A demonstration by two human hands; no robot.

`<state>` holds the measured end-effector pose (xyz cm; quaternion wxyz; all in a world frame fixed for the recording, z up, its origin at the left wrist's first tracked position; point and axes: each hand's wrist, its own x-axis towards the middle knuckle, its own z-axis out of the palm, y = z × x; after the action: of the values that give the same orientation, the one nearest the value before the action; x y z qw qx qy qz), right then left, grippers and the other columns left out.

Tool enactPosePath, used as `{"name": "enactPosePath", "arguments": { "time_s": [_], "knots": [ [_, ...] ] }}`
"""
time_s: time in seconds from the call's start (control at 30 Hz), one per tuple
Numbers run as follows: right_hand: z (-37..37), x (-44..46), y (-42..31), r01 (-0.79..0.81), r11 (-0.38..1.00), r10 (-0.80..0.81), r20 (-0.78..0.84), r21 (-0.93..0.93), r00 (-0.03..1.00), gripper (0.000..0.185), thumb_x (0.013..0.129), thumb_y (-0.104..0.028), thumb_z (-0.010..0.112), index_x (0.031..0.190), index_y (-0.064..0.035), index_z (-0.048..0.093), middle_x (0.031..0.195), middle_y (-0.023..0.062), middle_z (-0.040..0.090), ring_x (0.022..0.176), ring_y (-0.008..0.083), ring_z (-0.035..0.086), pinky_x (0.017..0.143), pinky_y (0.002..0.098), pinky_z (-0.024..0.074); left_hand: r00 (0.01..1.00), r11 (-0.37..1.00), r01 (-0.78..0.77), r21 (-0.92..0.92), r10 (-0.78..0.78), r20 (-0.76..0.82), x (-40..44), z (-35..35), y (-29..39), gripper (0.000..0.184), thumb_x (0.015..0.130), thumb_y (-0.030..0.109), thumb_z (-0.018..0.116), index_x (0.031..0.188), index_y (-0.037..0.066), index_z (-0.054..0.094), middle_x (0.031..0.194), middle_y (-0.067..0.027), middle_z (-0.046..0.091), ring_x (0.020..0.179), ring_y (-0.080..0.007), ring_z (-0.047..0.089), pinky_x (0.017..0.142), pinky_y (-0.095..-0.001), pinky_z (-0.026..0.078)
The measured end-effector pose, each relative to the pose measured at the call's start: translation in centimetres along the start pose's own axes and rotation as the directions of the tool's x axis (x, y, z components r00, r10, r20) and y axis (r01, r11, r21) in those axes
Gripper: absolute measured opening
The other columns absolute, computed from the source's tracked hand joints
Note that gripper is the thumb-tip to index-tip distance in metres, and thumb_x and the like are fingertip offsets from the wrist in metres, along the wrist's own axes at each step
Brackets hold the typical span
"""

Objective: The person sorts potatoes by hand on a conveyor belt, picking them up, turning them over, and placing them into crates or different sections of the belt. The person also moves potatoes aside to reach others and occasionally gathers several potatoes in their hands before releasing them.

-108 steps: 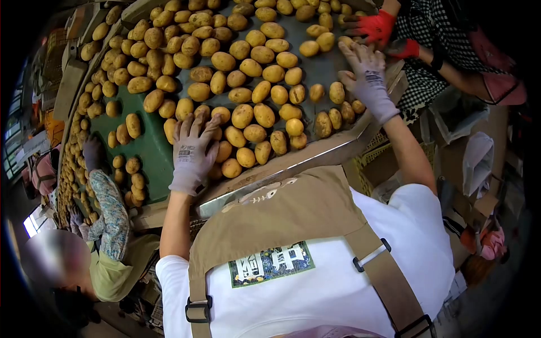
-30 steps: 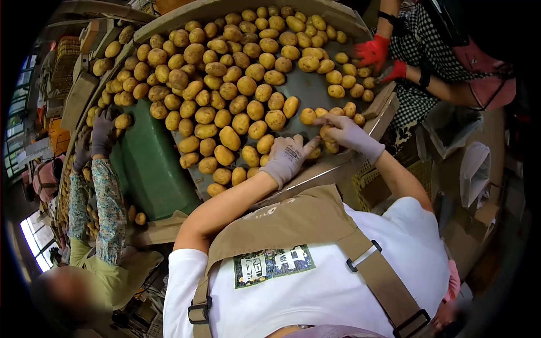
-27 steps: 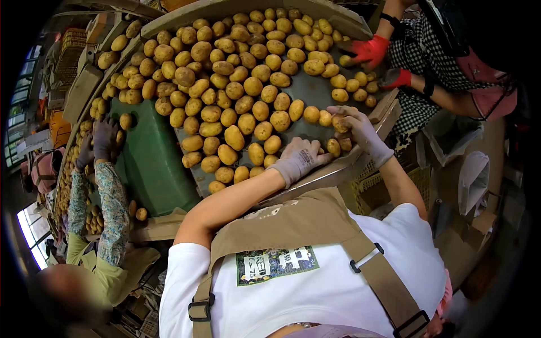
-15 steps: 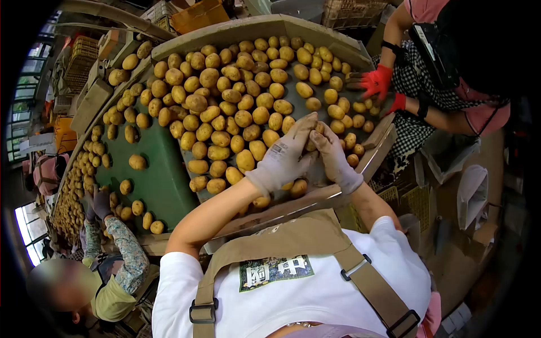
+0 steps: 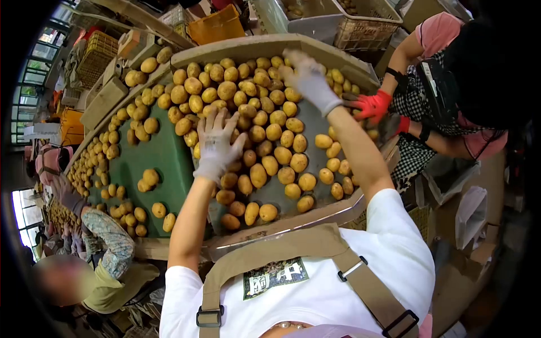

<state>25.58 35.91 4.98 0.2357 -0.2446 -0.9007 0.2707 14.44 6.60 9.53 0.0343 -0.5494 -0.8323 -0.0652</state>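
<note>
Potatoes (image 5: 258, 175) cover much of a grey sorting surface (image 5: 282, 194) with a raised wooden rim. My left hand (image 5: 218, 145), in a light grey glove, rests palm down on potatoes near the green sloped section (image 5: 174, 158), its fingers spread. My right hand (image 5: 311, 81), gloved alike, is stretched over the far part of the surface near the back rim. Its fingers look apart and are smeared by motion; I see no potato in it.
On the right, a person's red-gloved hand (image 5: 373, 106) is over potatoes. On the left, another person in patterned sleeves (image 5: 107, 234) reaches toward the heap. Behind the rim stand a basket (image 5: 366, 28) and an orange crate (image 5: 217, 25).
My hands, which were together over the near right potatoes, have parted. The left moved left onto potatoes; the right reached far forward. Potatoes on the green section lie differently.
</note>
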Motion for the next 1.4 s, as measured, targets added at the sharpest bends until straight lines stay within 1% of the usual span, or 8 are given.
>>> {"name": "enactPosePath", "arguments": {
  "time_s": [0.1,0.33,0.5,0.67,1.0,1.13,1.2,1.4],
  "knots": [
    [4.6,-12.1,-4.8,-0.028,0.977,0.132,0.497,-0.212,0.857,0.083,0.094,-0.065,0.056,0.163,-0.0249,0.034,0.167,0.0251,0.025,0.156,0.0503,0.012,0.123,0.0649,0.0130,0.985,0.980,-0.120,0.157,0.099,0.140,-0.8,1.3,0.3,0.063,0.090,0.049,0.067,0.144,0.016,0.060,0.158,-0.0155,0.045,0.154,-0.0441,0.022,0.122,-0.0621,0.018],
    [-0.5,-18.1,-2.3,0.084,0.989,-0.062,0.181,-0.119,0.981,0.044,0.090,-0.028,0.067,0.132,-0.0157,0.067,0.144,0.0170,0.056,0.129,0.0377,0.054,0.109,0.0570,0.0383,0.840,0.951,-0.288,-0.117,0.309,0.446,-4.7,4.7,6.8,0.085,0.089,0.060,0.061,0.152,0.005,0.046,0.159,-0.0182,0.043,0.152,-0.0427,0.029,0.124,-0.0621,0.017],
    [3.0,-15.9,-0.7,0.160,0.940,-0.112,0.169,-0.301,0.979,0.050,0.089,-0.030,0.070,0.139,-0.0277,0.064,0.151,0.0174,0.052,0.146,0.0386,0.040,0.121,0.0594,0.0198,0.719,0.802,-0.149,-0.578,0.490,0.493,-3.6,0.3,5.6,0.044,0.095,0.040,0.063,0.123,0.008,0.072,0.132,-0.0153,0.066,0.126,-0.0356,0.058,0.112,-0.0467,0.041],
    [5.3,-12.1,-4.1,0.293,0.946,-0.262,0.204,-0.137,0.943,0.052,0.094,-0.042,0.063,0.144,-0.0269,0.062,0.154,0.0151,0.050,0.142,0.0334,0.047,0.122,0.0556,0.0222,0.977,0.972,-0.197,-0.128,0.206,0.062,0.9,-0.8,2.0,0.045,0.096,0.040,0.063,0.129,0.011,0.069,0.138,-0.0173,0.064,0.134,-0.0373,0.054,0.115,-0.0524,0.037],
    [-0.1,-12.0,1.7,-0.024,0.982,0.026,0.011,-0.189,1.000,0.022,0.089,-0.025,0.063,0.107,-0.0162,0.074,0.098,0.0117,0.074,0.096,0.0310,0.072,0.096,0.0558,0.0487,0.884,0.966,-0.256,0.025,0.223,0.411,-3.6,1.3,3.0,0.042,0.086,0.047,0.069,0.117,0.018,0.075,0.158,-0.0205,0.042,0.133,-0.0437,0.046,0.115,-0.0613,0.032],
    [3.8,-6.6,-3.7,-0.145,0.964,0.250,0.566,-0.225,0.785,0.049,0.092,-0.028,0.056,0.133,-0.0040,0.067,0.133,0.0259,0.065,0.111,0.0403,0.071,0.087,0.0508,0.0574,0.882,0.944,-0.323,-0.066,0.326,0.341,-3.8,2.5,2.8,0.041,0.084,0.043,0.071,0.113,0.016,0.078,0.156,-0.0194,0.046,0.129,-0.0448,0.048,0.115,-0.0563,0.033],
    [6.9,-6.2,-4.3,-0.270,0.930,0.366,0.537,-0.250,0.760,0.057,0.097,-0.027,0.053,0.147,0.0022,0.054,0.168,0.0252,0.025,0.127,0.0424,0.062,0.092,0.0581,0.0534,0.898,0.960,-0.234,-0.153,0.274,0.344,-4.6,3.3,1.4,0.047,0.084,0.043,0.074,0.121,0.015,0.076,0.161,-0.0147,0.042,0.133,-0.0478,0.047,0.116,-0.0567,0.034],
    [2.1,-10.0,-4.9,-0.565,0.825,0.470,0.533,0.019,0.704,0.056,0.100,-0.030,0.051,0.154,-0.0130,0.046,0.168,0.0279,0.019,0.119,0.0383,0.064,0.086,0.0513,0.0534,0.842,0.966,-0.256,-0.033,0.239,0.484,-4.2,1.1,2.6,0.046,0.089,0.044,0.073,0.128,0.020,0.074,0.164,-0.0132,0.038,0.139,-0.0413,0.044,0.123,-0.0581,0.022]
  ]
}}
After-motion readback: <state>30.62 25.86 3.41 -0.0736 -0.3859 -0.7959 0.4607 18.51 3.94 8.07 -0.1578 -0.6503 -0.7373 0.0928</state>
